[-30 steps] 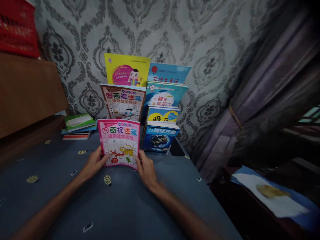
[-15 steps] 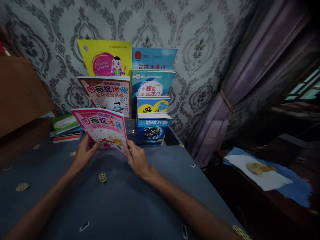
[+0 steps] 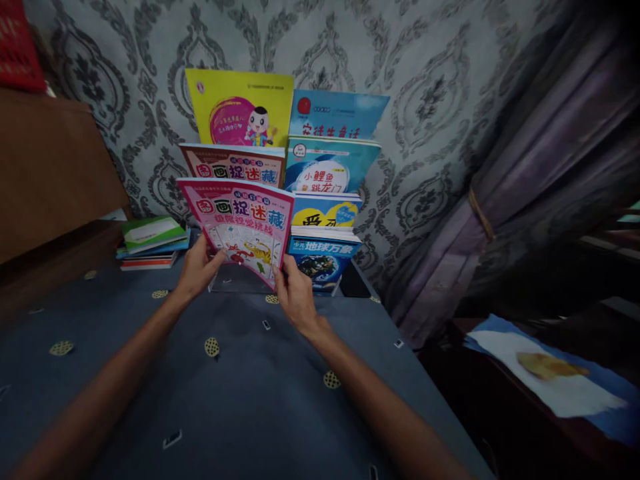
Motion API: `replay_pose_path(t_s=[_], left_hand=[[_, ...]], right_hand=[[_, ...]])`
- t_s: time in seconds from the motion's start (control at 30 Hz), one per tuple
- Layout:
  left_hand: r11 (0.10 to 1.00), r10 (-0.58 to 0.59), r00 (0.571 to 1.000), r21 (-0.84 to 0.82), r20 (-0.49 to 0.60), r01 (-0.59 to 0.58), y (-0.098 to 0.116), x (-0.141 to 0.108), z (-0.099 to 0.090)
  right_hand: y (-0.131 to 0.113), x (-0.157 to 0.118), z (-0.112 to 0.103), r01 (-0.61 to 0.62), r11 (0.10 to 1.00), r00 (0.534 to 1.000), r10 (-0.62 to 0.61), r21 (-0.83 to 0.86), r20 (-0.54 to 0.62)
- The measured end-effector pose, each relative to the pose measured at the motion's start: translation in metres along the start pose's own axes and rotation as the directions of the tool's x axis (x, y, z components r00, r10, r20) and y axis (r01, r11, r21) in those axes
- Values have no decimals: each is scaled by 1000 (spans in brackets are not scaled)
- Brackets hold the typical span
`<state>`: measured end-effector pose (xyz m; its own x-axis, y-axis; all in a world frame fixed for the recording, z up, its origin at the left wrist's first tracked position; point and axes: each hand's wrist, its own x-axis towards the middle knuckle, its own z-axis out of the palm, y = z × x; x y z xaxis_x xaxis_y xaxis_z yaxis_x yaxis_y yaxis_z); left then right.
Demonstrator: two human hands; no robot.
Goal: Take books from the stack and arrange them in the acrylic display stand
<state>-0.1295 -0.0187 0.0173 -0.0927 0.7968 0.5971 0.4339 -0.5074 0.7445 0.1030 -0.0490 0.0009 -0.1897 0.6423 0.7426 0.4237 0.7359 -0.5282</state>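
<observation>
Both hands grip a pink picture book (image 3: 245,220) by its lower side edges, its cover tilted toward me and slightly bowed. My left hand (image 3: 200,267) has its thumb on the cover's lower left, the other fingers behind. My right hand (image 3: 296,290) pinches the lower right edge. Behind the pink book, a brown-covered book (image 3: 210,162) is partly hidden, with a yellow book (image 3: 240,100) rising above it. On the right stand a blue earth book (image 3: 320,263), a yellow-and-white book (image 3: 325,212) and teal books (image 3: 333,167) in tiers. A clear stand base (image 3: 235,280) shows below the pink book.
A pile of books (image 3: 153,240) lies to the left on the dark blue tablecloth (image 3: 270,400). A brown box (image 3: 55,173) stands at far left. Patterned wallpaper (image 3: 420,87) closes the back, and a tied curtain (image 3: 460,220) hangs right. A black flat object (image 3: 355,281) lies beside the stand.
The pink book, in both hands, has moved up and closer to the stand, now covering more of the brown book. The camera view has shifted somewhat left.
</observation>
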Motion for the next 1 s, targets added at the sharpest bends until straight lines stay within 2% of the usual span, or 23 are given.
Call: replay_pose_path(t_s=[0.1,0.2,0.57,0.8,1.0], left_hand=[[997,-59,996,-38,66,61,-13,-2,0],[993,-97,992,-56,79,102,-22,-3,-2],[974,-198,978,-105,61,203,-20,4,-9],[970,-172,985,-170,22,173,-19,3,-4],[986,-82,992,-151,-96,67,-10,5,-4]], right_hand=[[6,-6,7,-14,999,999,16,-32,43],[7,-10,14,-12,998,998,17,-63,65],[-8,-9,21,182,967,975,-154,-180,159],[2,-11,23,200,954,973,-166,-223,162],[0,-4,15,235,950,969,-213,-205,126]])
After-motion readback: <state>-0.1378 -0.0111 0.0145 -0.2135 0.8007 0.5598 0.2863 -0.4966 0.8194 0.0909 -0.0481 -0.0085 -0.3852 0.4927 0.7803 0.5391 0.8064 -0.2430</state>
